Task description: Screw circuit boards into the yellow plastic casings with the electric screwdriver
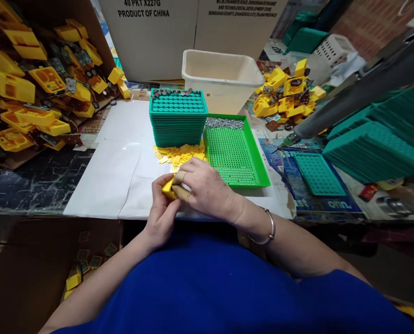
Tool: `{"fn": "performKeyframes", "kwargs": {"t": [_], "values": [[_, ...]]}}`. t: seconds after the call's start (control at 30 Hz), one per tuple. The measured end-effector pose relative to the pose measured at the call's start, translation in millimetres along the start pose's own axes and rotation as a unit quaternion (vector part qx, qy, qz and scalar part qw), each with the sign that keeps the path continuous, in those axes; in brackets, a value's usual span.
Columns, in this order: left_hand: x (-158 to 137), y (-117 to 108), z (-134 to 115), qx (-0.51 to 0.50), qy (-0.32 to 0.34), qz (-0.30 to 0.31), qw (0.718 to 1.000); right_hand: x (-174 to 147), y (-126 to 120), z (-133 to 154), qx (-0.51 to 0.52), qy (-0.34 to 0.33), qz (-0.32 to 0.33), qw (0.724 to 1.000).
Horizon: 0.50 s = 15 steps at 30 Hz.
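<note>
A small yellow plastic housing [168, 188] sits just left of the middle of the frame, above the white sheet [109, 174] near the table's front edge; the left hand [161, 211] holds it, thumb and fingers closed around its left side and underside; the right hand [207, 188], with tan covers on some fingers, has its fingertips drawn in narrow against the housing's right side, though whether they grip the housing or a small part there I cannot tell.

Just beyond the hands lies a loose pile of flat yellow plastic pieces [182, 155], at the foot of a stack of teal trays [178, 123] topped with small dark round pieces [190, 92]; right of it stands a bright green perforated tray [231, 155], with small silvery metal parts [224, 123] gathered at its far end.

As for risks, pressing unevenly could make the housing twist out of the left hand's hold; so near the front edge, a dropped part might fall off the table; the right wrist is near the green tray's rim, so a careless sweep could jog it and scatter the metal parts; a knock to the teal stack could shake the round pieces loose.
</note>
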<state>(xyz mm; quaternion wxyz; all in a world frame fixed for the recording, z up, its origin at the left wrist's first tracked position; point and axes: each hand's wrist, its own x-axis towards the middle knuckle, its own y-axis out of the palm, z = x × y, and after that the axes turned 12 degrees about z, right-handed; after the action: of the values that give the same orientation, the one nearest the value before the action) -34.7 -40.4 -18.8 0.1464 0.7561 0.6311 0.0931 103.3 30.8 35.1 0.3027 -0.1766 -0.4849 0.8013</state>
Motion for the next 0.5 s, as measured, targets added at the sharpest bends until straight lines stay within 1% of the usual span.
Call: {"fn": "performKeyframes", "kwargs": {"t": [0.03, 0.1, 0.17, 0.23, 0.27, 0.3, 0.33, 0.37, 0.4, 0.43, 0.47, 0.5], "values": [[-1.0, -1.0, -0.8, 0.042, 0.021, -0.009, 0.999, 0.8, -0.2, 0.7, 0.014, 0.018, 0.002, 1.000], [-3.3, -4.3, -2.7, 0.087, 0.028, 0.004, 0.996, 2.6, -0.9, -1.2, 0.061, 0.061, -0.001, 0.996], [-5.7, -9.0, -4.9, 0.062, -0.001, 0.037, 0.997, 5.6, -3.3, -6.7, 0.114, 0.089, 0.022, 0.989], [-7.6, -13.6, -7.9, 0.011, -0.029, 0.053, 0.998, 11.8, -7.9, -13.4, 0.165, 0.081, 0.080, 0.980], [-8.1, -15.6, -9.8, -0.016, -0.037, 0.048, 0.998, 16.6, -10.7, -16.4, 0.187, 0.062, 0.110, 0.974], [-8.4, -17.3, -12.1, -0.040, -0.042, 0.037, 0.998, 22.9, -13.4, -18.9, 0.197, 0.041, 0.126, 0.971], [-8.6, -18.7, -14.5, -0.062, -0.046, 0.023, 0.997, 30.4, -15.6, -20.6, 0.183, 0.024, 0.127, 0.975], [-8.6, -20.0, -16.9, -0.081, -0.049, 0.012, 0.995, 38.9, -17.0, -21.3, 0.140, 0.014, 0.118, 0.983], [-8.6, -21.2, -19.2, -0.093, -0.053, 0.005, 0.994, 48.1, -17.2, -21.1, 0.072, 0.009, 0.109, 0.991], [-8.6, -22.3, -21.3, -0.100, -0.057, 0.002, 0.993, 57.3, -16.2, -20.0, -0.012, 0.006, 0.107, 0.994], [-8.7, -23.4, -23.1, -0.102, -0.059, 0.004, 0.993, 66.1, -14.0, -18.0, -0.098, 0.004, 0.116, 0.988], [-8.8, -24.3, -24.5, -0.101, -0.060, 0.009, 0.993, 74.1, -10.9, -15.5, -0.170, -0.001, 0.135, 0.976]]}}
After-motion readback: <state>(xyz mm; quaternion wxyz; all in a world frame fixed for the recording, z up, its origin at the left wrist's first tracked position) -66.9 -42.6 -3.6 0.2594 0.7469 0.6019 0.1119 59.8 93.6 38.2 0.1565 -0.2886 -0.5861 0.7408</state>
